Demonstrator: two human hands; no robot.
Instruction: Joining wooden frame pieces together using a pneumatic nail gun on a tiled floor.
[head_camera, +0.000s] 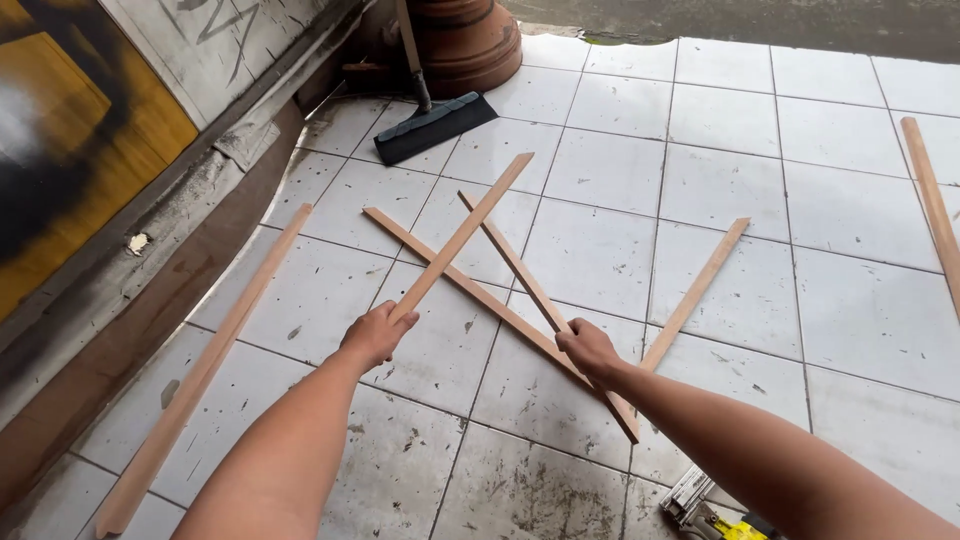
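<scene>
My left hand (378, 335) grips the near end of a thin wooden strip (510, 180) that slants up and away to the right. My right hand (588, 348) is closed on a second wooden strip (510, 262), which runs from the far left to past my wrist. These two strips cross each other above the white tiled floor (600, 250). A third strip (395, 232) lies on the tiles beneath them, running diagonally toward my right hand.
More strips lie about: a long one (215, 360) along the left wall, one (700, 285) to the right of my right hand, one (930, 205) at the far right. A black floor squeegee (435, 125) and a terracotta pot (465, 45) stand at the back. A yellow hand tool (712, 515) lies at the bottom.
</scene>
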